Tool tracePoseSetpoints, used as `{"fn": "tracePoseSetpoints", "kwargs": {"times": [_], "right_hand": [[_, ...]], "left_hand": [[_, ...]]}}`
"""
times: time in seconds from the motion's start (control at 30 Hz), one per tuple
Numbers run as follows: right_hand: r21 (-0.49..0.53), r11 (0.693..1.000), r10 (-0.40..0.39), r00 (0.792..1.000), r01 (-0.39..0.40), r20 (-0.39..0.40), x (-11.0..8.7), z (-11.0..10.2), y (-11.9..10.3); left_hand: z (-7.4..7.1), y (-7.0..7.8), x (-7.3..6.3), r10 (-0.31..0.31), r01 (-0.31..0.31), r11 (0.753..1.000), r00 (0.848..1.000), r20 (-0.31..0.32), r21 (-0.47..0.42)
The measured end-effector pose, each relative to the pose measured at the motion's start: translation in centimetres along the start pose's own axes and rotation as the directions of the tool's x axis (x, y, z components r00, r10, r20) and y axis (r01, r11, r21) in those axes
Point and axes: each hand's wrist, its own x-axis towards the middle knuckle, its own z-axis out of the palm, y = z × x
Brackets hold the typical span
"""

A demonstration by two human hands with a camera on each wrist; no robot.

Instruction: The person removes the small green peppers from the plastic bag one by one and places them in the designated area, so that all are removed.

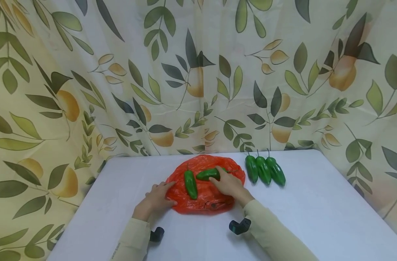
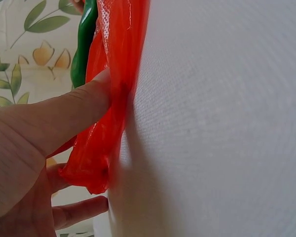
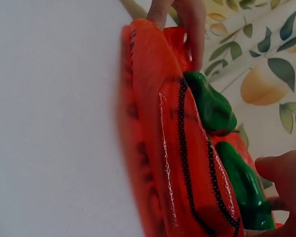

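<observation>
A white table supports a red plastic bag, spread out near the table's far edge. The bag's surface is glossy and creased; dark printed bands run along its side in the right wrist view. Two green chili peppers lie on top of the bag. The lengthwise pepper sits left of the bag's middle, stem toward the patterned curtain. The crosswise pepper sits to its right, tip facing the lengthwise pepper; from where I stand, I cannot tell whether the two touch.

The right hand grasps the crosswise pepper, thumb on the near side and fingers on the far side. The left hand is at the bag's left edge, thumb against the red plastic, fingers extended and spread; it holds no pepper.

Three loose peppers lie side by side on the table, just right of the bag, stems toward the curtain. A black wrist device is located beside the right sleeve; a second black device is located beside the left sleeve.
</observation>
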Motion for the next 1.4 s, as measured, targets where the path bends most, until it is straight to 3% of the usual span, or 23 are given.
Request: {"fn": "tracePoseSetpoints", "kwargs": {"times": [0.33,0.73,0.93,1.13,1.4], "right_hand": [[-0.001,0.995,-0.095,0.995,0.095,0.014,-0.8,-0.2,-0.2],[0.019,0.997,-0.074,0.997,0.074,-0.026,-0.8,0.3,-1.1],[0.075,0.991,-0.107,0.993,0.11,-0.044,-1.1,0.5,-0.7],[0.172,0.972,-0.151,0.986,0.16,-0.064,-1.7,0.4,-0.4],[0.299,0.918,-0.229,0.964,0.26,-0.134,-2.6,-0.8,0.5]], "left_hand": [[0.1,-0.1,0.1,0.011,-0.011,1.0,1.0,-0.002,-0.006],[0.1,-0.2,0.0,0.008,-0.008,1.0,1.0,-0.002,-0.012],[0.3,-0.3,0.0,0.018,-0.018,1.0,1.0,0.004,-0.021],[0.5,-0.3,0.1,0.031,-0.031,1.0,1.0,-0.003,-0.004],[0.2,-0.3,0.1,0.013,-0.013,1.0,1.0,-0.001,-0.005]]}}
